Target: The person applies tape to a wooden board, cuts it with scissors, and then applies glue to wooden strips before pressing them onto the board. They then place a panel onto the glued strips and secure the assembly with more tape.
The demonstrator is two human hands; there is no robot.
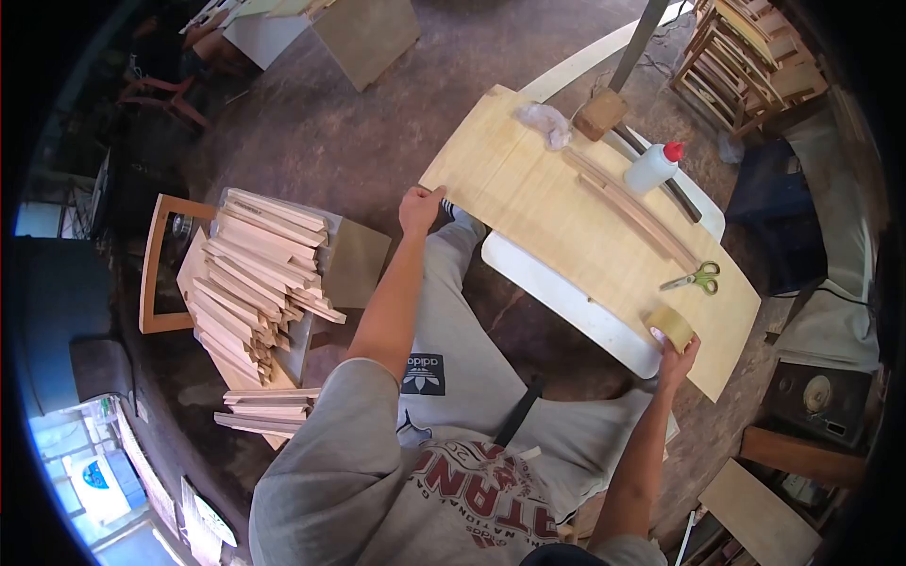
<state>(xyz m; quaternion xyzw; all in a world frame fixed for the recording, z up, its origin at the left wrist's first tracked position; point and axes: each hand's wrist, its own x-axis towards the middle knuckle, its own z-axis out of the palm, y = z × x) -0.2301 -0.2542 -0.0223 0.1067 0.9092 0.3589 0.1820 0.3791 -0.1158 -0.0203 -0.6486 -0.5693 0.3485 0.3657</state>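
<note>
A light plywood sheet (547, 203) lies across a white table (566, 302) in front of me. My left hand (418, 208) grips the sheet's near left edge. My right hand (676, 357) rests at the sheet's near right edge, its fingers around a roll of brown tape (670, 325). On the sheet lie two curved wooden strips (632, 209), green-handled scissors (694, 279), a white glue bottle with a red cap (653, 167), a wooden block (600, 114) and a crumpled clear plastic bag (545, 123).
To my left, a stack of short wooden slats (257, 278) sits on a stand, next to a wooden frame (156, 269). Wooden chair frames (746, 57) stand at the back right. A grey post (637, 42) rises behind the table. Boards and a speaker (816, 396) sit at the right.
</note>
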